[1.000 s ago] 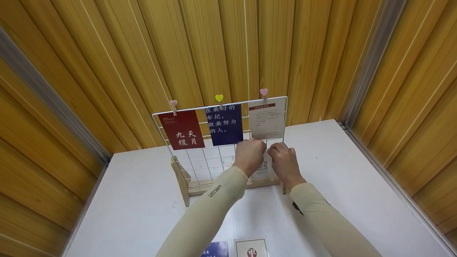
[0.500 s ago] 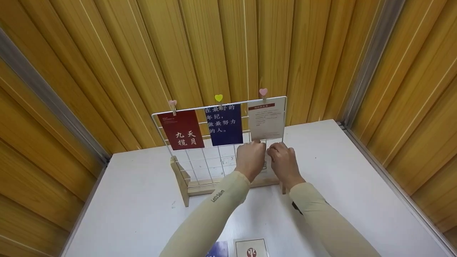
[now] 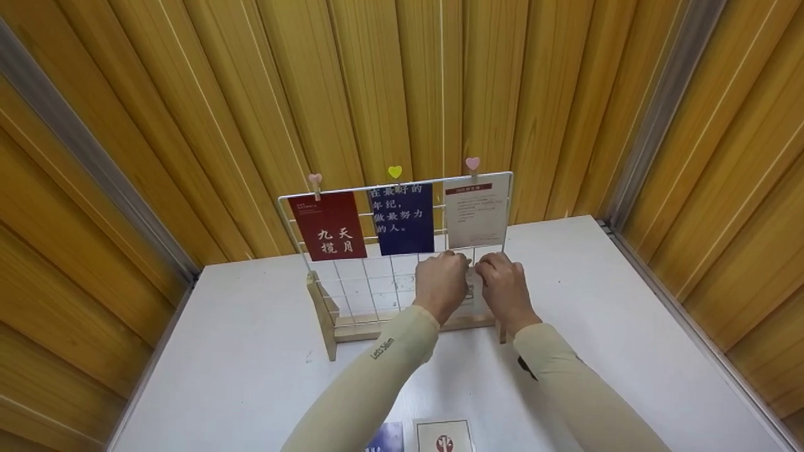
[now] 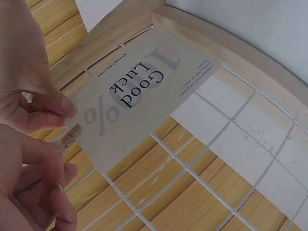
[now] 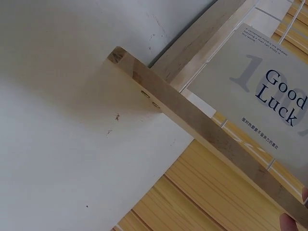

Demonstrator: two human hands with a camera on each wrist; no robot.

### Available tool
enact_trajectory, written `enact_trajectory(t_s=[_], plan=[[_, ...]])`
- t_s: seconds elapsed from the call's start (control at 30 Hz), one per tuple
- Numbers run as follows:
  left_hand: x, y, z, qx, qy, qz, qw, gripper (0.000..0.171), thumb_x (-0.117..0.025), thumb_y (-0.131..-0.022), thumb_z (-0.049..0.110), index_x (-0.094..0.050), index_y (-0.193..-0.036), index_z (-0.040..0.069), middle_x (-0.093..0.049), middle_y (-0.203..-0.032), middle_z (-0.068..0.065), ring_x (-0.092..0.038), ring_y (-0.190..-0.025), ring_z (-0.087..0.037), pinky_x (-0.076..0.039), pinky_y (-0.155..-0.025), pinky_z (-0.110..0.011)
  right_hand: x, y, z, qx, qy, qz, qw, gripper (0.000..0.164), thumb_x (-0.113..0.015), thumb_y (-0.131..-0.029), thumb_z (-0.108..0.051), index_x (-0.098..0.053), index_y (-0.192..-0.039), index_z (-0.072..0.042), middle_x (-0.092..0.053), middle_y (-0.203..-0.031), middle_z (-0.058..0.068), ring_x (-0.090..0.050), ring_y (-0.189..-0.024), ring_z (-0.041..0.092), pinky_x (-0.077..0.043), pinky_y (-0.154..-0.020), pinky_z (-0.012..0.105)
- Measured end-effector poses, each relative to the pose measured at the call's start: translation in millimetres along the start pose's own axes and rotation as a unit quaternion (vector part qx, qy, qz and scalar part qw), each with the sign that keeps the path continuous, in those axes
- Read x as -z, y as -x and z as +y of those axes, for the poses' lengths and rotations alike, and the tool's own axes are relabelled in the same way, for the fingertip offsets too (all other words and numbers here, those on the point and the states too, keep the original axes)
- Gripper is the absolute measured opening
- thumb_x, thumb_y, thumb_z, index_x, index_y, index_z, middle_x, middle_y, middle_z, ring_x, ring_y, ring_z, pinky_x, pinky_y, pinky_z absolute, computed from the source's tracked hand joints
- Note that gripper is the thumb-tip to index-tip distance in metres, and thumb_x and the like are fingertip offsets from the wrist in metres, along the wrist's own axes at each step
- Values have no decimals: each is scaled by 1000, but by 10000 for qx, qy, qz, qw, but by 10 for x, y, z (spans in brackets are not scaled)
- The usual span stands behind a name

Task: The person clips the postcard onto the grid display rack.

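A pale "Good Luck" card (image 4: 139, 96) lies against the lower right of a white wire grid (image 3: 352, 289). In the left wrist view, my left hand (image 3: 443, 282) pinches a small wooden clothespin (image 4: 72, 136) at the card's top edge. The clothespin's handle end is mostly hidden by the fingers. Beside it, my right hand (image 3: 505, 285) pinches the card's edge between thumb and finger. Only fingertips (image 5: 288, 222) of a hand show in the right wrist view, by the wooden side leg (image 5: 192, 120).
Above hang a red card (image 3: 330, 226), a blue card (image 3: 402, 220) and a white card (image 3: 477, 216) under heart-topped clips. Another blue card (image 3: 386, 436) and a cream card (image 3: 443, 436) lie on the white table (image 3: 239, 370). Wood-patterned panels (image 3: 389, 81) surround it.
Both hands stay close together at the lower card, with only slight finger movement. The head view has shifted slightly, so the grid appears a little further right.
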State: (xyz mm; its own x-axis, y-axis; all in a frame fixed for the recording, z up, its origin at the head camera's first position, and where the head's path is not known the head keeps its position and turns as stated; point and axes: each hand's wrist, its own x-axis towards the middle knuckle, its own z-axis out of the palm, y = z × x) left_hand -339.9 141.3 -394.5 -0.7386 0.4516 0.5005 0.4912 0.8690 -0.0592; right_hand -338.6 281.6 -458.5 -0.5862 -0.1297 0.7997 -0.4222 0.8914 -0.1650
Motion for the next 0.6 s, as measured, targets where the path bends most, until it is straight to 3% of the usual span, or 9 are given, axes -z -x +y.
enact_trajectory(t_s=[0.33,0.6], plan=[[140,245,-162,85,288,448,9985,9,-68,-79,8,-76,-80,13,-67,-69,0,-61,-49,-18,-46,-42,-33,2,-24,-5,122,118,-85,9998,10,-73,-82,9,-72,-87,1,-65,-91,12,-64,-86,29,-49,-60,44],[207,426,-328,80,785,553,9953,14,-66,-79,6,-77,-87,10,-69,-74,-2,-58,-50,-14,-47,-44,-30,30,3,-11,86,192,-330,9992,5,-72,-87,3,-69,-91,2,-65,-94,13,-64,-89,28,-52,-67,44]])
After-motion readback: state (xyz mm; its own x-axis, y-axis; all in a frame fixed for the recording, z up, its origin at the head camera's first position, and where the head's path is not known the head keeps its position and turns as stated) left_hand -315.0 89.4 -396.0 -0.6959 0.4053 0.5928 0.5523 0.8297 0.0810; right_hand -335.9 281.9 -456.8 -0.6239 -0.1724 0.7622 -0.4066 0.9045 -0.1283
